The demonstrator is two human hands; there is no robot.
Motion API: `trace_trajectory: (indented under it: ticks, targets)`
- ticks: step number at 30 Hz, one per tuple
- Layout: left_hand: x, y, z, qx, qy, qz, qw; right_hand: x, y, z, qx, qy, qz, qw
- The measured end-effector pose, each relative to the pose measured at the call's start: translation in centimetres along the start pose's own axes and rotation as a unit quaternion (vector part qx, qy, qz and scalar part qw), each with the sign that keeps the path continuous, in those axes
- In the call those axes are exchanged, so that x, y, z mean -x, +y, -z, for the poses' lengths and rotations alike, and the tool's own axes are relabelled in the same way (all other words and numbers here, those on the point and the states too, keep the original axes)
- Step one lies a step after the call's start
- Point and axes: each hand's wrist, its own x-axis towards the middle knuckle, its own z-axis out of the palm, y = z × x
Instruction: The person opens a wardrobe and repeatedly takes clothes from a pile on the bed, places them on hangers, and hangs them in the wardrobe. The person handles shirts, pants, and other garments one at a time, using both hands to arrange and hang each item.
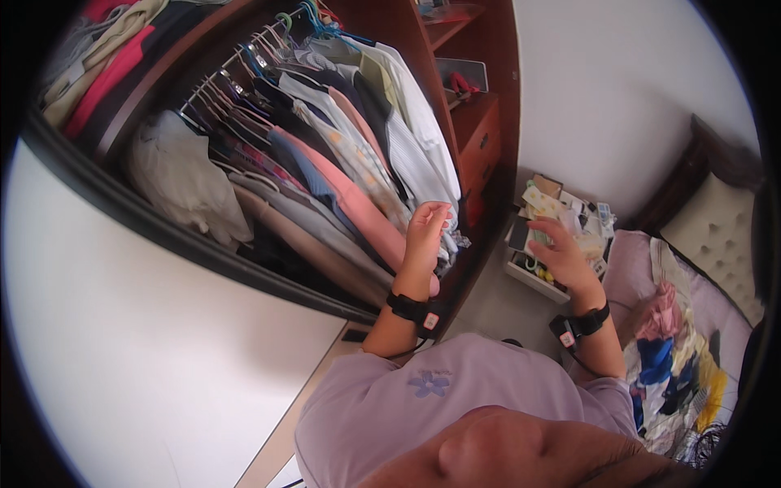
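My left hand (429, 223) is raised in front of the hanging clothes, fingers loosely bent, and I see nothing held in it. Behind it in the view hang a white long-sleeved garment (421, 131) and a pink garment (360, 210); whether the hand touches either is unclear. To the right, my right hand (560, 253) is held up with thumb and fingers apart, holding nothing. Beyond and below that hand in the view stands a cluttered bedside cabinet (537, 279) with a drawer pulled out. Each wrist wears a black strap with a small device.
Clothes fill the rail (213, 73) of a dark wooden wardrobe (482, 131), with folded clothes (100, 67) above. A large white panel (122, 293) borders the left. At right, a bed (628, 259) with a tufted headboard (708, 219) bears a pile of clothes (665, 360).
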Motion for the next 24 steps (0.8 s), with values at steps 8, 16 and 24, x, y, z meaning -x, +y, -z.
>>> trace_trajectory:
  ticks: [8,16,24]
  targets:
    - [-9.2,2.9,2.1,-0.052,0.125,-0.138,0.981,-13.4,-7.7,-0.3,-0.076,-0.201,0.096,0.972]
    - [-13.3,5.6,0.3,-0.237,0.290,-0.224,0.900,-28.7,-6.4,-2.1,-0.150,-0.219,0.238,0.934]
    - [-14.8,5.5,0.4,-0.396,0.440,-0.240,0.769,-37.1,-9.9,-11.0,-0.273,-0.243,0.275,0.889]
